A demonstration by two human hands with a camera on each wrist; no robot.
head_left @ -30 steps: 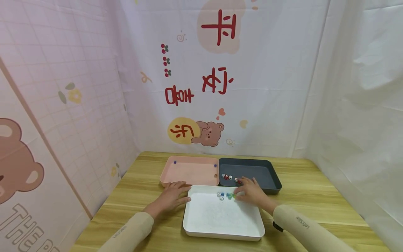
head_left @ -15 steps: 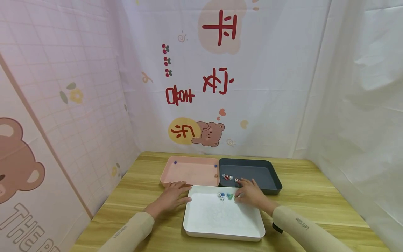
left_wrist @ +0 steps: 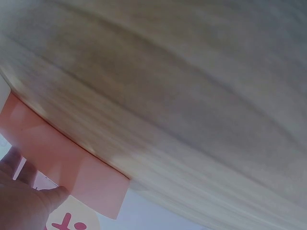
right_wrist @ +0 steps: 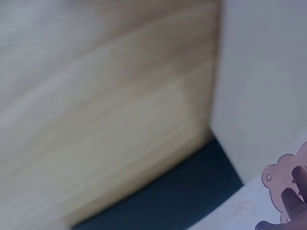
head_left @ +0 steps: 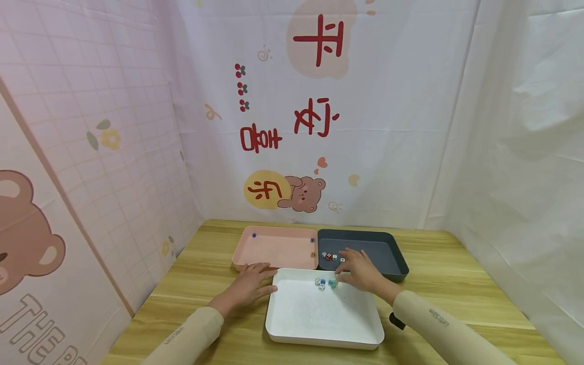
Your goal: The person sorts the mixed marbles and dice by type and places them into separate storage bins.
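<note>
While left grip (head_left: 248, 285) lies spread by rectangular white tray (head_left: 319, 319), right grip (head_left: 359, 270) near translucent pieces (head_left: 332, 284), hold unclear

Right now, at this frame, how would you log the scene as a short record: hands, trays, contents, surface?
left hand: fingers at the adjoining edges of the pink and white trays
right hand: over the white tray's far edge, fingertips by the teal pieces; grip unclear
white tray: nearest the person; teal pieces beside white and blue pieces
pink tray: far left; two blue pieces, one brownish piece
dark tray: far right; red and white dice, partly hidden
surface: wood-grain table
</note>
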